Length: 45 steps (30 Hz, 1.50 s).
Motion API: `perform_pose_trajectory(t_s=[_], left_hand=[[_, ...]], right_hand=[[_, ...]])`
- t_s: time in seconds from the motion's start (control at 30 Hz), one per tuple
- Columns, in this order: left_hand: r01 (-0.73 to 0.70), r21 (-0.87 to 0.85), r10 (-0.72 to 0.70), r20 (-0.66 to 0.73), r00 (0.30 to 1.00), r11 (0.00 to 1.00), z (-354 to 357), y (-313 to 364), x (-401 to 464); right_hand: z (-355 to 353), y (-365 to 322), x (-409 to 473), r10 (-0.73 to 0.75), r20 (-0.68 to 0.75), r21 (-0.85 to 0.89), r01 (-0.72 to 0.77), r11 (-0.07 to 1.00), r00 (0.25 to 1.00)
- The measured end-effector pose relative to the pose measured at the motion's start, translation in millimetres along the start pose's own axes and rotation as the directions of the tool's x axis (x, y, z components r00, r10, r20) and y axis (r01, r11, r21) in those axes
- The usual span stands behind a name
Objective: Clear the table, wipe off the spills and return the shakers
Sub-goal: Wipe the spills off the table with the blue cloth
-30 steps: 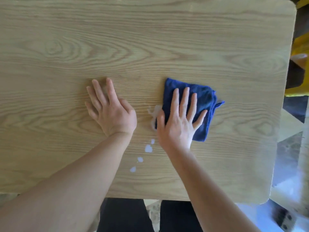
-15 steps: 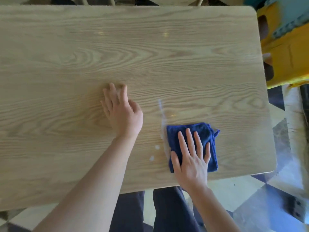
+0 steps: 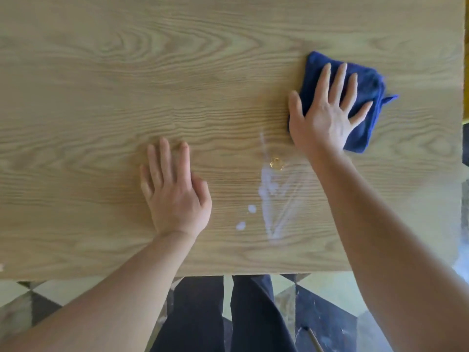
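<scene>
Blue cloth [image 3: 365, 97], folded, flat on the wooden table [image 3: 127, 72] toward its far right part, pinned under the right hand [image 3: 324, 118]; fingers spread and extended, palm pressing down, nothing clasped. White smeared spill [image 3: 272, 199] on the tabletop nearer the front edge, between the two forearms, with two separate white drops [image 3: 246, 217] just left of it and a small yellowish drop [image 3: 277, 163] at its upper end. Left hand [image 3: 175, 194] flat on bare wood beside the spill, fingers loosely extended, empty. No legible writing or labels anywhere.

Dark trousers [image 3: 203, 313] above a checkered floor [image 3: 330, 313] (partly blurred).
</scene>
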State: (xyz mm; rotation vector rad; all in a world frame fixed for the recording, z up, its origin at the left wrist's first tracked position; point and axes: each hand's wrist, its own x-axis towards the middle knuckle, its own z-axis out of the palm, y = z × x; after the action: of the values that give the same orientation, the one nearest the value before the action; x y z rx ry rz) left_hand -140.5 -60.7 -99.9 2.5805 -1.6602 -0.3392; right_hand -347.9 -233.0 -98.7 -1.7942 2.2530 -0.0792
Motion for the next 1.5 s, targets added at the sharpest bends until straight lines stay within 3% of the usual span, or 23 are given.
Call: perform_pose_trajectory(t_s=[0.13,0.3,0.43,0.53,0.6,0.7,0.8,1.0,1.17,1.27,1.37,1.5], left_hand=[[0.003,0.004,-0.003,-0.026,1.0,1.0,0.6,0.2,-0.3],[0.009,-0.026,-0.01,-0.061,0.998,1.0,1.3,0.7,-1.7],[0.01,-0.045,-0.014,-0.08,0.997,0.999,0.7,0.6,-0.7],[-0.047,-0.085,0.041,-0.069,0.997,0.995,-5.1,-5.1,-3.0],[-0.086,-0.08,0.084,-0.027,0.996,0.993,-11.2,-21.7,-12.0],[-0.051,0.008,0.051,0.046,0.998,0.999,-16.6,-50.8,-40.1],[-0.065,0.109,0.054,0.099,0.994,0.992,-12.0,-60.2,-51.2],[-0.061,0.101,0.05,0.106,0.993,0.993,-9.7,-59.0,-48.1],[-0.054,0.1,0.043,0.106,0.993,0.994,-10.6,-59.3,-46.5],[-0.039,0.085,0.032,0.081,0.996,0.996,-10.4,-58.0,-47.1],[-0.033,0.072,0.031,0.035,0.999,0.997,-8.6,-57.6,-48.9],[-0.045,0.039,0.045,0.017,0.999,0.998,-7.3,-59.5,-48.8]], right_hand=[[15.2,-60.2,-16.0,-0.161,0.026,-0.011,0.162,0.987,0.987],[37.9,-102.0,-65.9,-0.399,0.038,0.0,0.399,0.917,0.916],[34.2,-69.4,-98.1,-0.528,0.065,-0.016,0.53,0.848,0.847],[18.2,-6.1,-127.8,-0.602,0.153,-0.05,0.614,0.788,0.784],[2.9,43.6,-127.3,-0.548,0.183,-0.103,0.57,0.815,0.816],[-18.1,92.1,-91.2,-0.288,0.137,-0.125,0.305,0.944,0.948],[-27.2,95.9,-40.9,-0.096,0.108,-0.098,0.107,0.989,0.989],[-11.1,43.6,-4.9,-0.082,0.053,-0.11,0.087,0.99,0.995],[10.1,-30.9,-54.4,-0.242,0.067,-0.1,0.248,0.964,0.968],[28.8,-61.7,-123.3,-0.454,0.12,-0.062,0.463,0.884,0.883],[38.0,-43.6,-193.5,-0.713,0.213,-0.036,0.734,0.678,0.668],[26.2,39.4,-210.3,-0.839,0.311,-0.052,0.889,0.454,0.447]])
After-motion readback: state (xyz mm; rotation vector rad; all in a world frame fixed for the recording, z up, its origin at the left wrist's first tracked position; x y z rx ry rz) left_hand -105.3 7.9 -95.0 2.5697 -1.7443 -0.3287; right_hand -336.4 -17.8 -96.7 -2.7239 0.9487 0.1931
